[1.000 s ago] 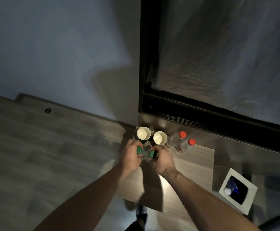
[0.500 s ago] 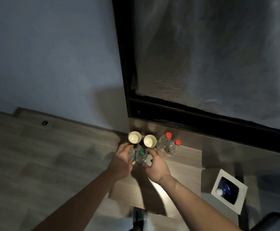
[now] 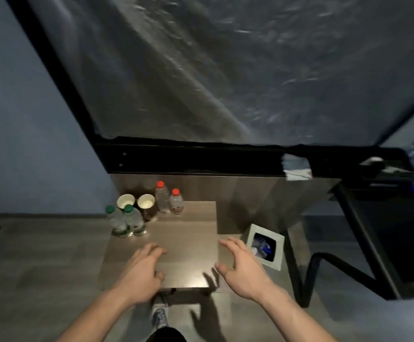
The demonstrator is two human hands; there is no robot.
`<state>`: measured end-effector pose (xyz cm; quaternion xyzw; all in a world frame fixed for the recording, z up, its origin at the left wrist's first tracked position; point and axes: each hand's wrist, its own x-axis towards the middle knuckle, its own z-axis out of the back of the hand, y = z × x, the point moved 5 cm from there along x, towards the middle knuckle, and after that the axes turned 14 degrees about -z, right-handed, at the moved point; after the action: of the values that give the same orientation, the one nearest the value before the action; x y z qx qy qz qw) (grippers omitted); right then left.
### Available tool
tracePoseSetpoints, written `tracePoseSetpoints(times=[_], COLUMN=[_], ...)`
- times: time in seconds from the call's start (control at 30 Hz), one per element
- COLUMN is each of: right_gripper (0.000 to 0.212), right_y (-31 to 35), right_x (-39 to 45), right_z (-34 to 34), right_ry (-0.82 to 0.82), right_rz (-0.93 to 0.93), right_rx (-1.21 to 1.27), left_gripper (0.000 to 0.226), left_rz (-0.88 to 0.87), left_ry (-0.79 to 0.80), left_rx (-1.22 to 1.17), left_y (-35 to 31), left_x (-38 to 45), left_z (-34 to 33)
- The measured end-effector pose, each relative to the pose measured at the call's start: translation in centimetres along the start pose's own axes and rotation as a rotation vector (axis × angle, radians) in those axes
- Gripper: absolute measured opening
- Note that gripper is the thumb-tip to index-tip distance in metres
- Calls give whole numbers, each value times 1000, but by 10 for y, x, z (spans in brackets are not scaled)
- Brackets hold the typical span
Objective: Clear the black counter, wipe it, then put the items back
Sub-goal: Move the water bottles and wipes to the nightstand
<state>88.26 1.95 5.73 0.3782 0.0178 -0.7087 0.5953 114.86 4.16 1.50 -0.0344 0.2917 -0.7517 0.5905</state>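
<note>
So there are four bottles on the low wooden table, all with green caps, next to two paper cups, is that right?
Not quite. The head view shows four bottles, but only two have green caps; the other two have red caps. The rest holds: they stand on the low wooden table next to two paper cups.

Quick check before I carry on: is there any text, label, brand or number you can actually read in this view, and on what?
None is readable.
Red-capped bottles: labels blurred.
Green-capped bottles: labels blurred.
Paper cups: no print visible.
Packaging in the bin: too blurred.
</note>
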Motion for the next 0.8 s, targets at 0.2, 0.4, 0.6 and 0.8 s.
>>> tracePoseSetpoints(times=[0.2,0.4,0.6,0.8], right_gripper=[70,74,74,75], right_y=[-155,-282,-370,-456], right_x=[-93,-157,-178,-172], right_z=[62,125,179,238], right_ry=[-104,-176,-232,-273], right_rz=[-98,-208,-267,-313], right_rx=[63,143,211,272], left_gripper=[64,72,71,68], left_rz=[-161,-320,-408,-500], left_ry=[63,104,146,209], left_rx=[73,104,188,210], left_y=[-157,-302,-409,-504], left_x=[11,24,53,109], left_z=[-55,-93,-103,-131])
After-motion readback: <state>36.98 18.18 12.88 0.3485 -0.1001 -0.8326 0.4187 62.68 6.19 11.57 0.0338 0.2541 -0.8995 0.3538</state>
